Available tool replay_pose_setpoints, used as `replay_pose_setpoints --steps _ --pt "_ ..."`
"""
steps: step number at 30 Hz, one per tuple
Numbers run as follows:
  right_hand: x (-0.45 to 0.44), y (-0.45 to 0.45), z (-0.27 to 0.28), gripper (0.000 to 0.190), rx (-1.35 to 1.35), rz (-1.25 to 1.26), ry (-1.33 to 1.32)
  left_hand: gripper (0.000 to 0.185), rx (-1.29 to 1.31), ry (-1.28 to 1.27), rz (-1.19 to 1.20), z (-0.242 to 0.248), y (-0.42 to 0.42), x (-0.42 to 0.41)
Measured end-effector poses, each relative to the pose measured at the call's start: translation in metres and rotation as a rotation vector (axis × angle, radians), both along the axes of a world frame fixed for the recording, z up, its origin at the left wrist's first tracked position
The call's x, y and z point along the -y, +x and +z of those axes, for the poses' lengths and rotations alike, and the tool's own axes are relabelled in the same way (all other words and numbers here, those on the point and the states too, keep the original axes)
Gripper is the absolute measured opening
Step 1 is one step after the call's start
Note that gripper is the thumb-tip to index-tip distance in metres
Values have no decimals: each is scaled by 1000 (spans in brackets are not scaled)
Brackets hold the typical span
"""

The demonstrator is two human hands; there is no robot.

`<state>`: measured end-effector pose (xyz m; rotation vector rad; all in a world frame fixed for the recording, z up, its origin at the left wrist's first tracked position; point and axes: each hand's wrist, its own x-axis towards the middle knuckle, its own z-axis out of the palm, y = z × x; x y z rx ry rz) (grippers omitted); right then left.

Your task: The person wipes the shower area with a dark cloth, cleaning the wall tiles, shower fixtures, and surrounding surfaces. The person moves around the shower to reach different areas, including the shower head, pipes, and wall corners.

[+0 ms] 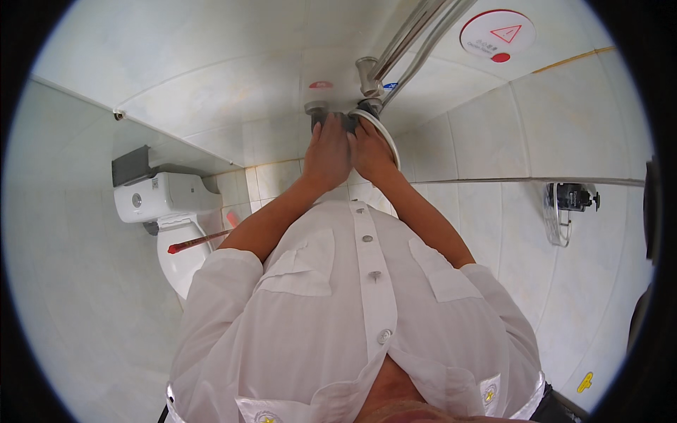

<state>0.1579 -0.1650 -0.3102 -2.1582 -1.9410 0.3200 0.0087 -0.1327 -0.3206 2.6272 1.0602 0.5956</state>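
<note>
Both of my hands reach forward to a metal and dark mixer fitting on the tiled wall. The fingers of my left hand, slightly blurred, lie against a dark part of the fitting. Beside it, nearly touching, my right hand has its fingertips at the same fitting; whether either hand grips it cannot be told. A pale curved rim passes round the outer side of my right hand. Metal pipes run up and right from the fitting. A red mark and a blue mark sit on the wall above.
At left stands a white toilet, with a dark box above its tank and a red-tipped stick across it. A glass panel edge runs nearby. At right, a wall rack holds a black pump bottle.
</note>
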Motion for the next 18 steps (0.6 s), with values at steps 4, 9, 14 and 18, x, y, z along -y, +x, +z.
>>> replay_pose_setpoints --steps 4,9,14,18 --pt "-9 3 7 45 94 -52 0 53 145 60 63 -4 11 -20" --pt "-9 -3 9 49 66 -78 34 50 102 78 59 -2 8 -15" --pt "2 -2 6 51 88 72 -50 48 75 44 29 -2 3 -2" --pt "-9 -1 7 47 105 -97 -5 53 31 61 -20 3 3 -12"
